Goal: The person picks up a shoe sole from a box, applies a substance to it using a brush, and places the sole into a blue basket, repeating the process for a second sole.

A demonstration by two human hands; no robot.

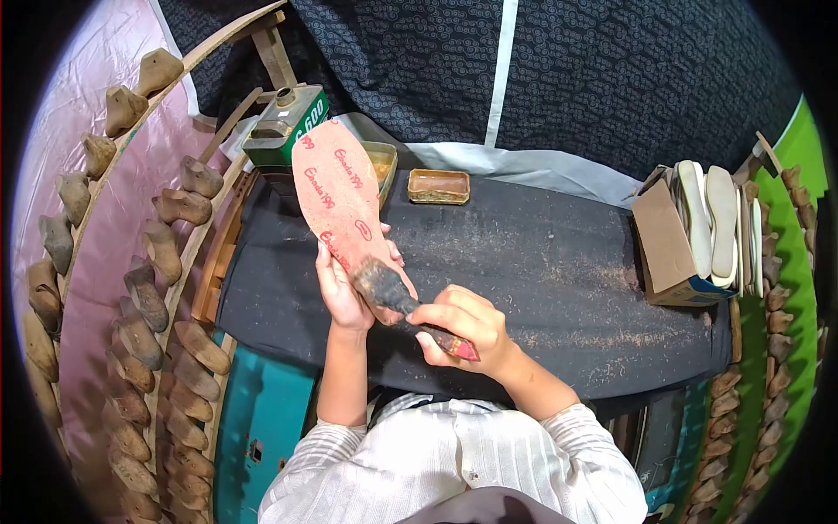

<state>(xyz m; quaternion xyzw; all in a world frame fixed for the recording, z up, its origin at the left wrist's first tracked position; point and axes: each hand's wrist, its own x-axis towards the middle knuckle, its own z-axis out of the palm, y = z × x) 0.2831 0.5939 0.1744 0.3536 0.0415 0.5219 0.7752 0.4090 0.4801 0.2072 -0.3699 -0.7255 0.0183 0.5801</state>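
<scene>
My left hand (344, 284) is wrapped round the lower part of a pink shoe insole board (336, 188) printed with red lettering. The board is tilted up, its printed face toward me. In my right hand (464, 329) is a paintbrush with dark, clotted bristles and a worn red handle end; the brush (384, 286) lies across the lower part of the board, its bristles against the printed face. Fingers of my right hand close round the handle near the ferrule. The board's lower end is partly hidden behind the brush and hand.
On the dark cloth-covered table (524, 262), littered with shavings, stand a shallow rectangular tray (439, 199), a green can (278, 131) and a yellowish container (387, 157). A cardboard box (665, 237) of pale soles (723, 223) stands at right. Racks of wooden shoe lasts (147, 297) flank both sides.
</scene>
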